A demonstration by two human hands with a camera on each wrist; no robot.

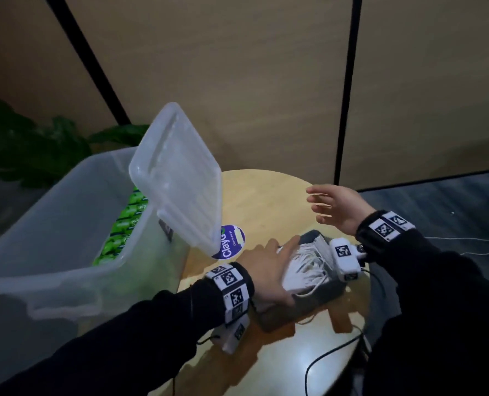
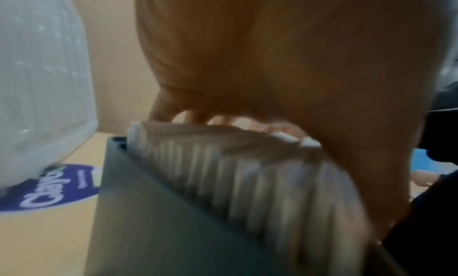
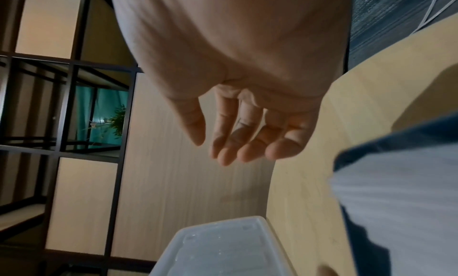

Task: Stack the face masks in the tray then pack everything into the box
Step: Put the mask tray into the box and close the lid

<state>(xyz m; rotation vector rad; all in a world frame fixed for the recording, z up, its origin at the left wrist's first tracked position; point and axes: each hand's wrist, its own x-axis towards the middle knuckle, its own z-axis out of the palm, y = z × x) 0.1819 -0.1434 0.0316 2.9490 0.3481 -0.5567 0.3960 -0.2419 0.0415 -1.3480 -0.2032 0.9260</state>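
Observation:
A stack of white face masks stands on edge in a dark grey tray on the round wooden table. My left hand lies flat on the stack with straight fingers, pressing it. In the left wrist view the palm covers the masks above the tray wall. My right hand hovers open above the table, behind and right of the tray, holding nothing; its relaxed fingers show in the right wrist view.
A clear plastic box stands left of the table with green packets inside. Its clear lid leans up over the table edge, close to the tray. A purple round sticker lies by the lid. Cables trail at the right.

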